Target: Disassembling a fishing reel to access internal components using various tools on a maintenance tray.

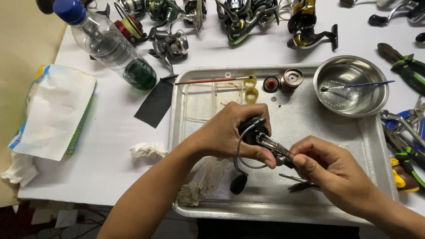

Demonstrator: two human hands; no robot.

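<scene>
White covering spreads over the worktop (110,146), and a metal tray (310,119) sits on it in front of the person. Above the tray, the left hand (230,132) wraps around a dark fishing reel (254,132), fingers curled over its body and the thumb pressed near the wire bail that loops below. The right hand (330,170) meets it from the other side, thumb and forefinger pinching the shiny metal end of the reel, with a thin tool (294,178) sticking out beneath its fingers. The reel's black knob (239,183) hangs down just over the tray's near part.

On the tray lie a steel bowl (376,104) with a small brush (358,85) resting across it, a clear plastic dish (212,99), a red-handled brush (208,81), two small yellow cups (250,88), a round orange part (271,83) and a metal spool (291,79). A dirty rag (201,181) drapes over the tray's left edge, near a crumpled tissue (148,150). Further left stand a plastic bottle (110,44) with a blue cap, a black sheet (156,102) and a tissue pack (55,110). More reels (239,17) crowd the far edge, and pliers (405,66) lie at the right.
</scene>
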